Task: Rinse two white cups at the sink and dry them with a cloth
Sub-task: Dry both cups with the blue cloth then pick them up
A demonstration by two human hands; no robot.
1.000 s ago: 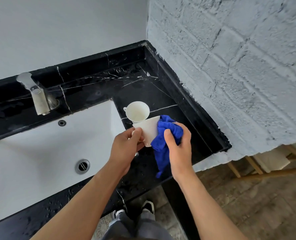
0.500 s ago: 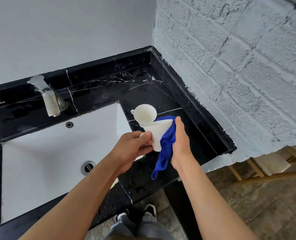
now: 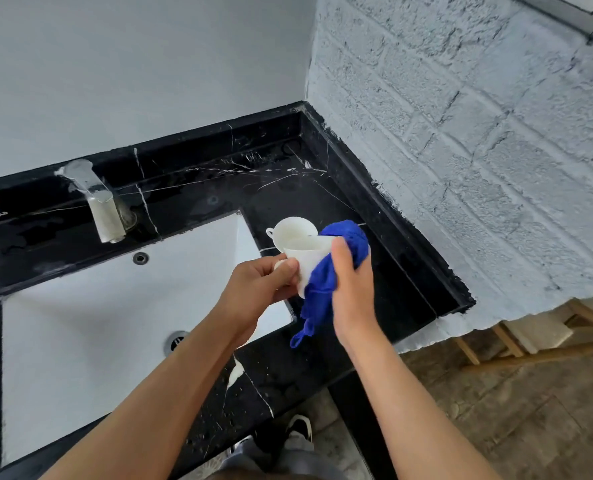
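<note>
My left hand (image 3: 258, 285) grips a white cup (image 3: 307, 256) by its handle, holding it upright above the counter beside the sink's right edge. My right hand (image 3: 352, 289) presses a blue cloth (image 3: 322, 285) against the cup's right side, thumb over the rim. The cloth wraps round the cup's far side and its tail hangs down. A second white cup (image 3: 293, 228) stands on the black counter just behind the held one, handle to the left.
A white sink (image 3: 97, 323) with a drain (image 3: 176, 341) fills the left. A metal tap (image 3: 95, 199) stands behind it. The wet black marble counter (image 3: 374, 289) ends at a white brick wall (image 3: 478, 168) on the right. My shoes show below.
The right hand has shifted the cloth round the cup's side, bunching it at the far rim. The cup has turned more upright in the left hand.
</note>
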